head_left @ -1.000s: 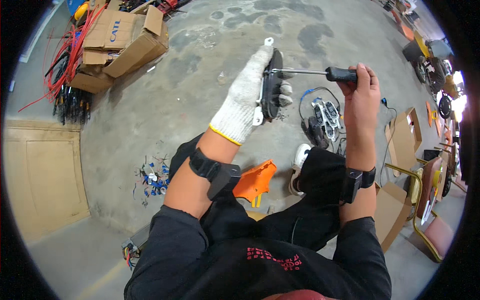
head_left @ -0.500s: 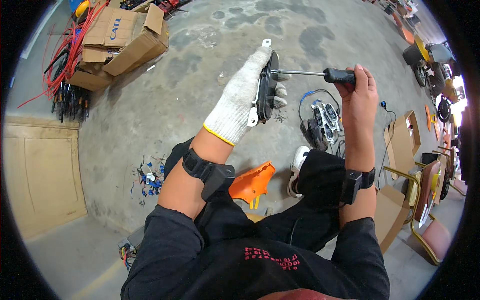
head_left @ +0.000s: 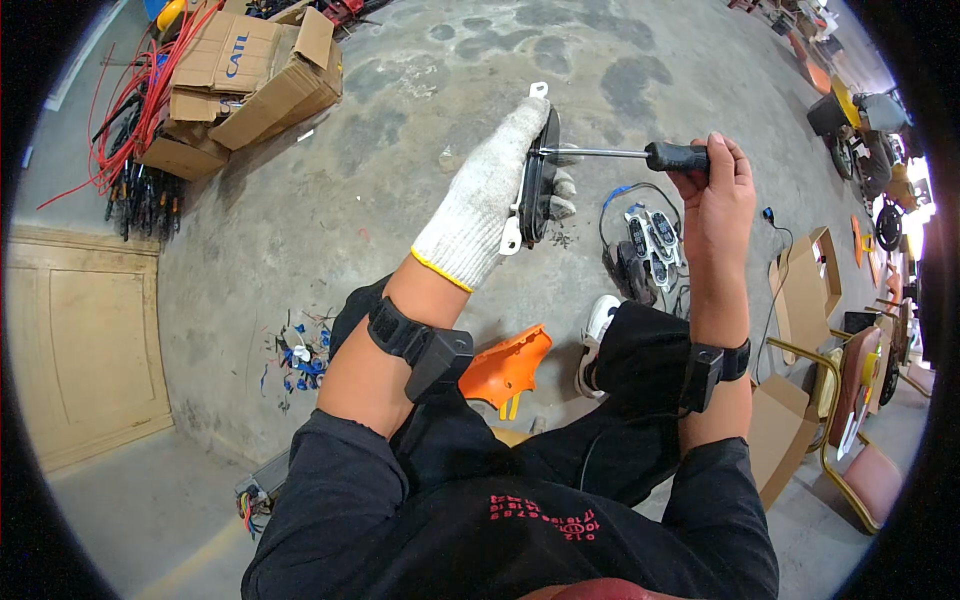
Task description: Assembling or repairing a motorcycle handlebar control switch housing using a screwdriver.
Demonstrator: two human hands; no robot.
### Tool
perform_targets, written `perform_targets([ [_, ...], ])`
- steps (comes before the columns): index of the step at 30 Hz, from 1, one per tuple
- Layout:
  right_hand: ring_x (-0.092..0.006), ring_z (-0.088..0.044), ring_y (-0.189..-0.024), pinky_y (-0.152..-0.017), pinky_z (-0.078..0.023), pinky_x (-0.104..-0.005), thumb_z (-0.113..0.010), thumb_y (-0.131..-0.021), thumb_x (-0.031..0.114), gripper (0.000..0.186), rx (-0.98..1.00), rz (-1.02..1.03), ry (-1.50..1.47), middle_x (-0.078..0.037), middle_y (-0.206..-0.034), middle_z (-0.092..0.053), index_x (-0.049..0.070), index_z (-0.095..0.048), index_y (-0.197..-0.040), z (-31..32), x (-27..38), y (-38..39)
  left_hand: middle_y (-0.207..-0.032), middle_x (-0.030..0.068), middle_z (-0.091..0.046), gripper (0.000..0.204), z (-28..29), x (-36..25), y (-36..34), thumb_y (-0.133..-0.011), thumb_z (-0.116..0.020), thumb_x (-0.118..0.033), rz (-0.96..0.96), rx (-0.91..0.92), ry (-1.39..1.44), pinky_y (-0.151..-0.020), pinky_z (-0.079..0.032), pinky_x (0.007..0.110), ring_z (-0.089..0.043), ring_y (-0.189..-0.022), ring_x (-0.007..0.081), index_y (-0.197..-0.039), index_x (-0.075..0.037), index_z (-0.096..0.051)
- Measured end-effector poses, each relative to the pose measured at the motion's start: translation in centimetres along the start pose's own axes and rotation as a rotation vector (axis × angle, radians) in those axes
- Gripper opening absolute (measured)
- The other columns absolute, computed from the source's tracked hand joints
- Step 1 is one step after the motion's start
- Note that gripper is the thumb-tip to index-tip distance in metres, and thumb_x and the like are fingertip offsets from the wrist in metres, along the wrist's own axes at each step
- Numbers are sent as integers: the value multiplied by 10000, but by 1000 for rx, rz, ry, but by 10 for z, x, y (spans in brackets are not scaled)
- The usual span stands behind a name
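Note:
My left hand, in a white knit glove, is closed around a long black oval part with white mounting tabs. It holds the part up on edge, the dark face turned to the right. In my bare right hand is a screwdriver, gripped by its black handle. The shaft runs level to the left, and its tip meets the upper half of the part's dark face. Whether a screw sits under the tip is too small to tell.
On the floor lie several similar white-and-black parts with cables, an orange plastic shell and a heap of blue and white connector scraps. Cardboard boxes with red cables stand at the far left; chairs are at the right.
The held part and the screwdriver have shifted very slightly in view. Both hands keep their grips, and the tip stays against the part.

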State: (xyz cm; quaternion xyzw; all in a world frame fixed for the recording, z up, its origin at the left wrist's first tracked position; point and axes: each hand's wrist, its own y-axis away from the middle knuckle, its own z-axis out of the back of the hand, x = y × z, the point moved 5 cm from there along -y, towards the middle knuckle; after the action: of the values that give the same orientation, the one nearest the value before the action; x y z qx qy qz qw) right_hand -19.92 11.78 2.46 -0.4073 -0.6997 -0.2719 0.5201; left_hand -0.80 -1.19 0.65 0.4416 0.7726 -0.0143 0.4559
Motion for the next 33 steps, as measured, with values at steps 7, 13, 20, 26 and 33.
perform_targets([
  [7,-195,-663,-830,-740,-606,-338,-604,-960,226,361,-24,51,49,-111,-954,-599,-38,-461,-1160,-1,2,3,-884,160,-649,541,6,1,1,-923,-587,-523,-47,-67,-120,-499,-562,306,-631,-594,176,-1138,-32,-515],
  [13,-248,-682,-939,-797,-604,-367,-520,-1002,214,334,24,78,63,-131,-1073,-602,-35,-461,-1218,-4,10,10,-925,122,-661,467,15,-8,6,-1000,-460,-479,-270,-159,-297,-501,-558,306,-629,-594,157,-1099,-31,-546],
  [20,-301,-639,-1064,-847,-584,-411,-402,-1008,228,430,255,-66,-9,-194,-1166,-590,-65,-432,-1320,-6,15,14,-934,124,-663,461,29,-22,13,-1010,-437,-471,-299,-280,-373,-493,-555,307,-616,-576,158,-1108,-33,-543],
  [26,-223,-659,-942,-748,-579,-387,-403,-1021,351,422,277,-334,424,-157,-1005,-639,-31,-579,-1051,8,-2,8,-928,125,-664,468,29,-23,16,-1009,-441,-472,-359,-218,-306,-498,-559,312,-616,-578,160,-1096,-25,-548],
  [33,-379,-558,-1217,-1005,-480,-459,-433,-999,264,521,422,-123,13,-204,-1371,-465,-34,-335,-1415,-5,17,17,-898,116,-662,455,31,-23,16,-1005,-455,-471,-276,-241,-354,-497,-557,312,-617,-575,157,-1091,-34,-548],
])
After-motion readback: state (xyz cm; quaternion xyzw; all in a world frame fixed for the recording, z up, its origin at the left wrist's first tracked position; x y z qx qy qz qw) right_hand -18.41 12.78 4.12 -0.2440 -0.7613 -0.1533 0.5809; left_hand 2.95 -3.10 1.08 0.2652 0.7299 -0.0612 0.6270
